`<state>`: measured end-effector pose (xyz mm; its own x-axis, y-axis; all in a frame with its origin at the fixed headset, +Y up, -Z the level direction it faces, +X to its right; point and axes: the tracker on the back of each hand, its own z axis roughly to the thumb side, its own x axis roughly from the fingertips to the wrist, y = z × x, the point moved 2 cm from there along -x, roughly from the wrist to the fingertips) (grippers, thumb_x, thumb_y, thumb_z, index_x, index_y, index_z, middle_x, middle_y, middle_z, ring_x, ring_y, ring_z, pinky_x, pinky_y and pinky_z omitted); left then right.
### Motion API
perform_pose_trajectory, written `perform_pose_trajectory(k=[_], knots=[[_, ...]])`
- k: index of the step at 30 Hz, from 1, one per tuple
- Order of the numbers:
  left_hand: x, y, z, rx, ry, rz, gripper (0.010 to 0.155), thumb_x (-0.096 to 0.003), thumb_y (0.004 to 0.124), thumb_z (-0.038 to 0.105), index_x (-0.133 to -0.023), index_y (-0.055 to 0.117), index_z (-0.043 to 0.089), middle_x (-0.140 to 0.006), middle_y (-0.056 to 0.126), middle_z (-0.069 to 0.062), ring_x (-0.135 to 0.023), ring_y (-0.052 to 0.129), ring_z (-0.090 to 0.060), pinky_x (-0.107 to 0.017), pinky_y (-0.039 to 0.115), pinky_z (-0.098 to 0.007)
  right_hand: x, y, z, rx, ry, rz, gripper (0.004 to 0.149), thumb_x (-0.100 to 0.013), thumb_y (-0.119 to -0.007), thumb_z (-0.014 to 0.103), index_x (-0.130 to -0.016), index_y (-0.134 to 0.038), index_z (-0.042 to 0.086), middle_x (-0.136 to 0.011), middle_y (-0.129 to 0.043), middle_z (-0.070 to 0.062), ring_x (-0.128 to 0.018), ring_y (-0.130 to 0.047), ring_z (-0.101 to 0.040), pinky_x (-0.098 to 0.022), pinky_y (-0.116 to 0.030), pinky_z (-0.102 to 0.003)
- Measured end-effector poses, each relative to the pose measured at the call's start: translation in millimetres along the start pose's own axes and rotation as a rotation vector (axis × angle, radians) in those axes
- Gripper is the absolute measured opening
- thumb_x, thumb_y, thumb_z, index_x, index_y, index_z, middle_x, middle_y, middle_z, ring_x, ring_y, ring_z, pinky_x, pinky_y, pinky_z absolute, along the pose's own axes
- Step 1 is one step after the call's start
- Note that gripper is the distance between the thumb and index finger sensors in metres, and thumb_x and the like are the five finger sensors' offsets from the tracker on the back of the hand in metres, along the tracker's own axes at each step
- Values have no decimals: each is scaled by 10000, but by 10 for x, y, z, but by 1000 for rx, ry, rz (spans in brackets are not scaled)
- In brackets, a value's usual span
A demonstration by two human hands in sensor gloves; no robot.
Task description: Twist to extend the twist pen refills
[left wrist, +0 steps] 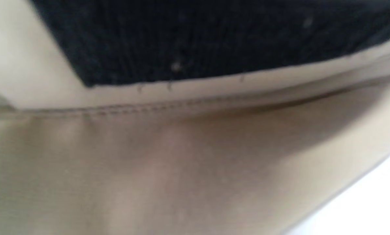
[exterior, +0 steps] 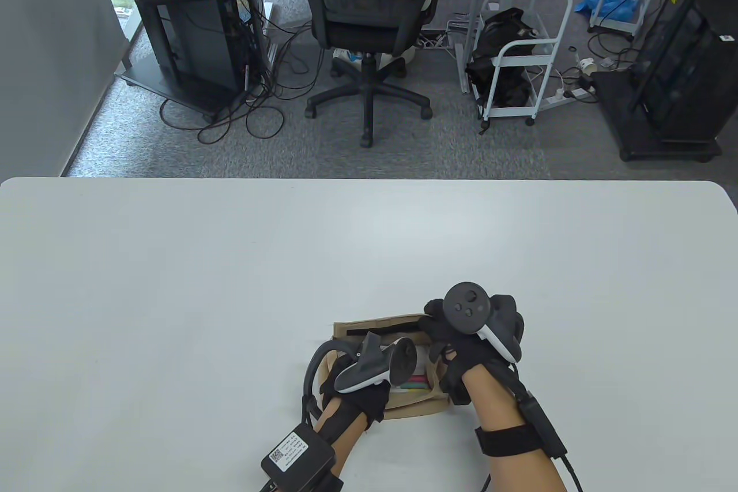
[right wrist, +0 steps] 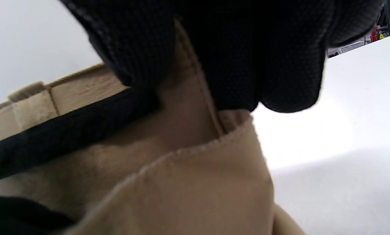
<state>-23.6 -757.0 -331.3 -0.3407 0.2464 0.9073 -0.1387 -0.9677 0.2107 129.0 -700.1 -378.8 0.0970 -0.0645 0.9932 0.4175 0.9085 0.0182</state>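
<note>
A tan fabric pouch (exterior: 377,329) lies open at the table's near middle. Pink and green pen-like items (exterior: 416,383) show inside it; I cannot make out single pens. My left hand (exterior: 360,397) holds the pouch's near left side, its fingers hidden under the tracker. In the left wrist view the black glove (left wrist: 198,39) lies against the blurred tan fabric (left wrist: 181,169). My right hand (exterior: 448,352) grips the pouch's right end. In the right wrist view its fingers (right wrist: 279,65) pinch the stitched fabric edge (right wrist: 198,189).
The white table (exterior: 230,284) stretches far and to both sides of the pouch. Beyond its far edge stand an office chair (exterior: 369,25), a white cart (exterior: 513,53) and equipment racks on the floor.
</note>
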Motion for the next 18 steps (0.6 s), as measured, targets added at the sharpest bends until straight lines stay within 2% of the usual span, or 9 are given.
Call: perform_pose_trajectory(k=[5,10,18], knots=[[4,17,15,-44,10,45,485,-390,935,298,-844,905,129,-805,977,-159,-656,1051,-343,-396,936,-455,3,1,7,7,2,-1,484,-410,-920,357,-777,-936,43,-670,-1033,-191,-555,-1007,-430,-538,-719,-674],[-21,49,-42,27,-6,-19,501,-400,913,294,-871,855,134,-845,924,-163,-700,991,-340,-460,876,-482,2,1,5,6,4,1,485,-409,-920,358,-779,-935,44,-671,-1033,-190,-558,-1005,-431,-539,-717,-675],[-54,63,-99,85,-37,-62,496,-400,907,296,-866,851,139,-850,891,-147,-717,950,-338,-488,841,-498,2,-3,10,9,6,1,484,-411,-919,357,-778,-935,43,-676,-1029,-189,-560,-1003,-432,-539,-716,-676]])
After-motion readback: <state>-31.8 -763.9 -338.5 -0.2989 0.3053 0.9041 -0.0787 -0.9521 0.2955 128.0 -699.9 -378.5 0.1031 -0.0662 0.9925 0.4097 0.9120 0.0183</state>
